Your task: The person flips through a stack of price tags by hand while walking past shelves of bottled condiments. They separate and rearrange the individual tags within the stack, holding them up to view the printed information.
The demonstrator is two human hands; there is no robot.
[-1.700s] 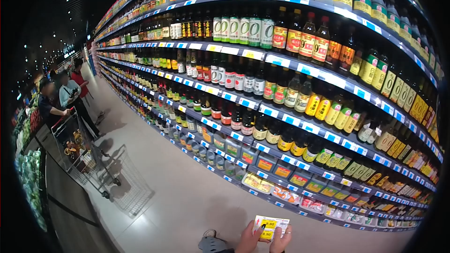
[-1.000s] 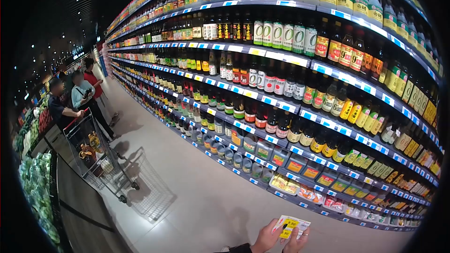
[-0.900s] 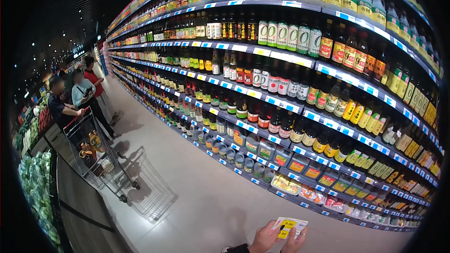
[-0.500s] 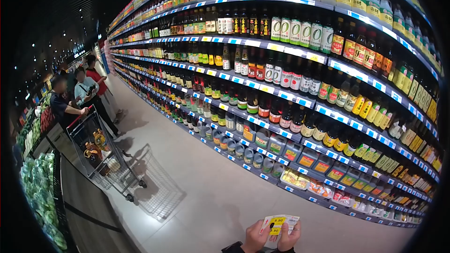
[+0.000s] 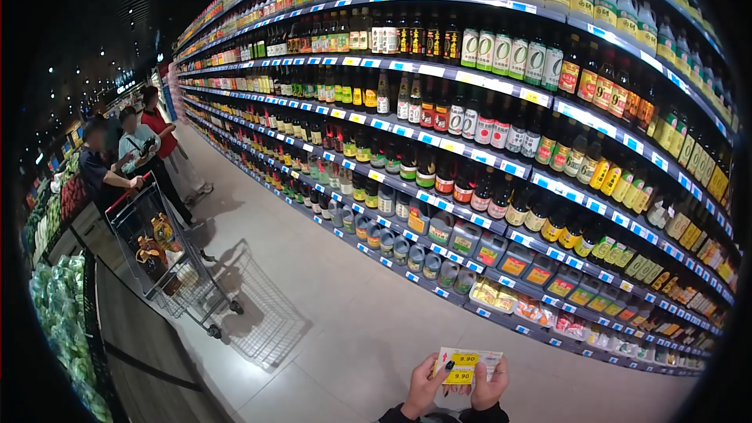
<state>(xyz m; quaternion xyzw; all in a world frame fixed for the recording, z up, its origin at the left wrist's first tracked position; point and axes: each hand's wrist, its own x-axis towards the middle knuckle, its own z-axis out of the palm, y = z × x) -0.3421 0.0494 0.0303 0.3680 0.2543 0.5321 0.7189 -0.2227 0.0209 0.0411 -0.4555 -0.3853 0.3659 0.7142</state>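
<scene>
At the bottom edge of the head view, my left hand (image 5: 424, 385) and my right hand (image 5: 490, 386) together hold a small stack of yellow-and-white price tags (image 5: 464, 365) marked 9.90. Each hand pinches one side of the stack, the left thumb lying on its face. The tags sit low in front of the long shelf wall (image 5: 501, 164), which is packed with dark sauce bottles and blue-white price strips.
Pale tiled aisle floor (image 5: 329, 321) runs past the shelves. At the left stand several people (image 5: 125, 160) with a shopping cart (image 5: 168, 262) holding goods. Green produce (image 5: 63, 313) lines the far left edge. Low shelves carry jugs and packets (image 5: 439, 266).
The view has shifted along the shelf wall. My hands stayed low with the tags; both hands now grip the stack squarely, one on each side.
</scene>
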